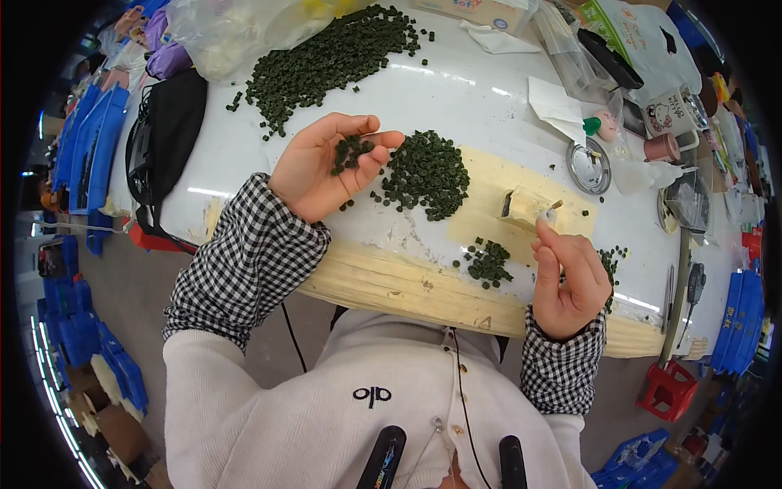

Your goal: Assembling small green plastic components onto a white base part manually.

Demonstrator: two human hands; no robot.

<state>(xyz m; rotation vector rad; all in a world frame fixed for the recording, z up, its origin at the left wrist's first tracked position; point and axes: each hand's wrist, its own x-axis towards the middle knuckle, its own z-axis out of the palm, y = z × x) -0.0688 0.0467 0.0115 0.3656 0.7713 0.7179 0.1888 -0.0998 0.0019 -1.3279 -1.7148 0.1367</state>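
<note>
My left hand (318,167) is cupped palm up above the table, its fingers curled around several small dark green pieces (352,153). Just right of it lies a round heap of the same pieces (428,175). My right hand (574,281) is closed in a pinch, with thumb and forefinger together at the near right of a small pale block (521,206). A small whitish tip shows at the fingertips; what they hold is too small to name. A smaller pile of green pieces (489,262) sits between my hands near the wooden table edge.
A large spread of green pieces (326,65) covers the far left, beside a clear plastic bag (236,37). More pieces lie right of my right hand. A round metal lid (588,165), a white cup (668,114) and a black bag (167,134) stand around.
</note>
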